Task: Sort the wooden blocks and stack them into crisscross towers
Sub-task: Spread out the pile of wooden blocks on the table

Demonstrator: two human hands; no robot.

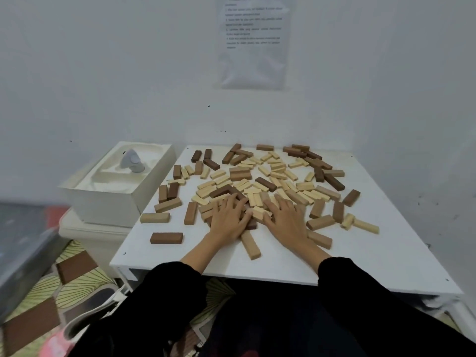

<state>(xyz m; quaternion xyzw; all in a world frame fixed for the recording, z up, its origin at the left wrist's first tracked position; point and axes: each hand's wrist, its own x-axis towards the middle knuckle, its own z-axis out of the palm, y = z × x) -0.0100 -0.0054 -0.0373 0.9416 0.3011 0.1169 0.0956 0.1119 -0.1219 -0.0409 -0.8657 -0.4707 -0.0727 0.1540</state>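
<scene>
Wooden blocks (257, 186) are lying loose across the white counter (373, 258), unsorted. Small pale blocks (277, 167) are crowding the centre, while larger tan and dark brown pieces are sitting mostly round the rim of the heap. No tower is standing anywhere in view, so the work is judged to be at the sorting stage, with stacking not yet begun.

The left hand (228, 220) is pressing palm-down on the near part of the heap, with the right hand (287, 220) just beside it. On both hands the fingers (226, 202) are straight and splayed, released and gripping nothing. Likely reason: flat, spread hands are covering many blocks at once, which suits raking or spreading the pile so that sizes and shades come apart. A pinch would take only one piece.

A tan block (251, 244) is lying between the two wrists, pointing toward the person. A dark brown block (166, 238) is lying alone near the left front, well apart from the heap.

A white box (103, 202) with a moulded insert is sitting just beside the counter's left edge. A printed sheet (253, 47) is hanging on the wall, its text unreadable.
</scene>
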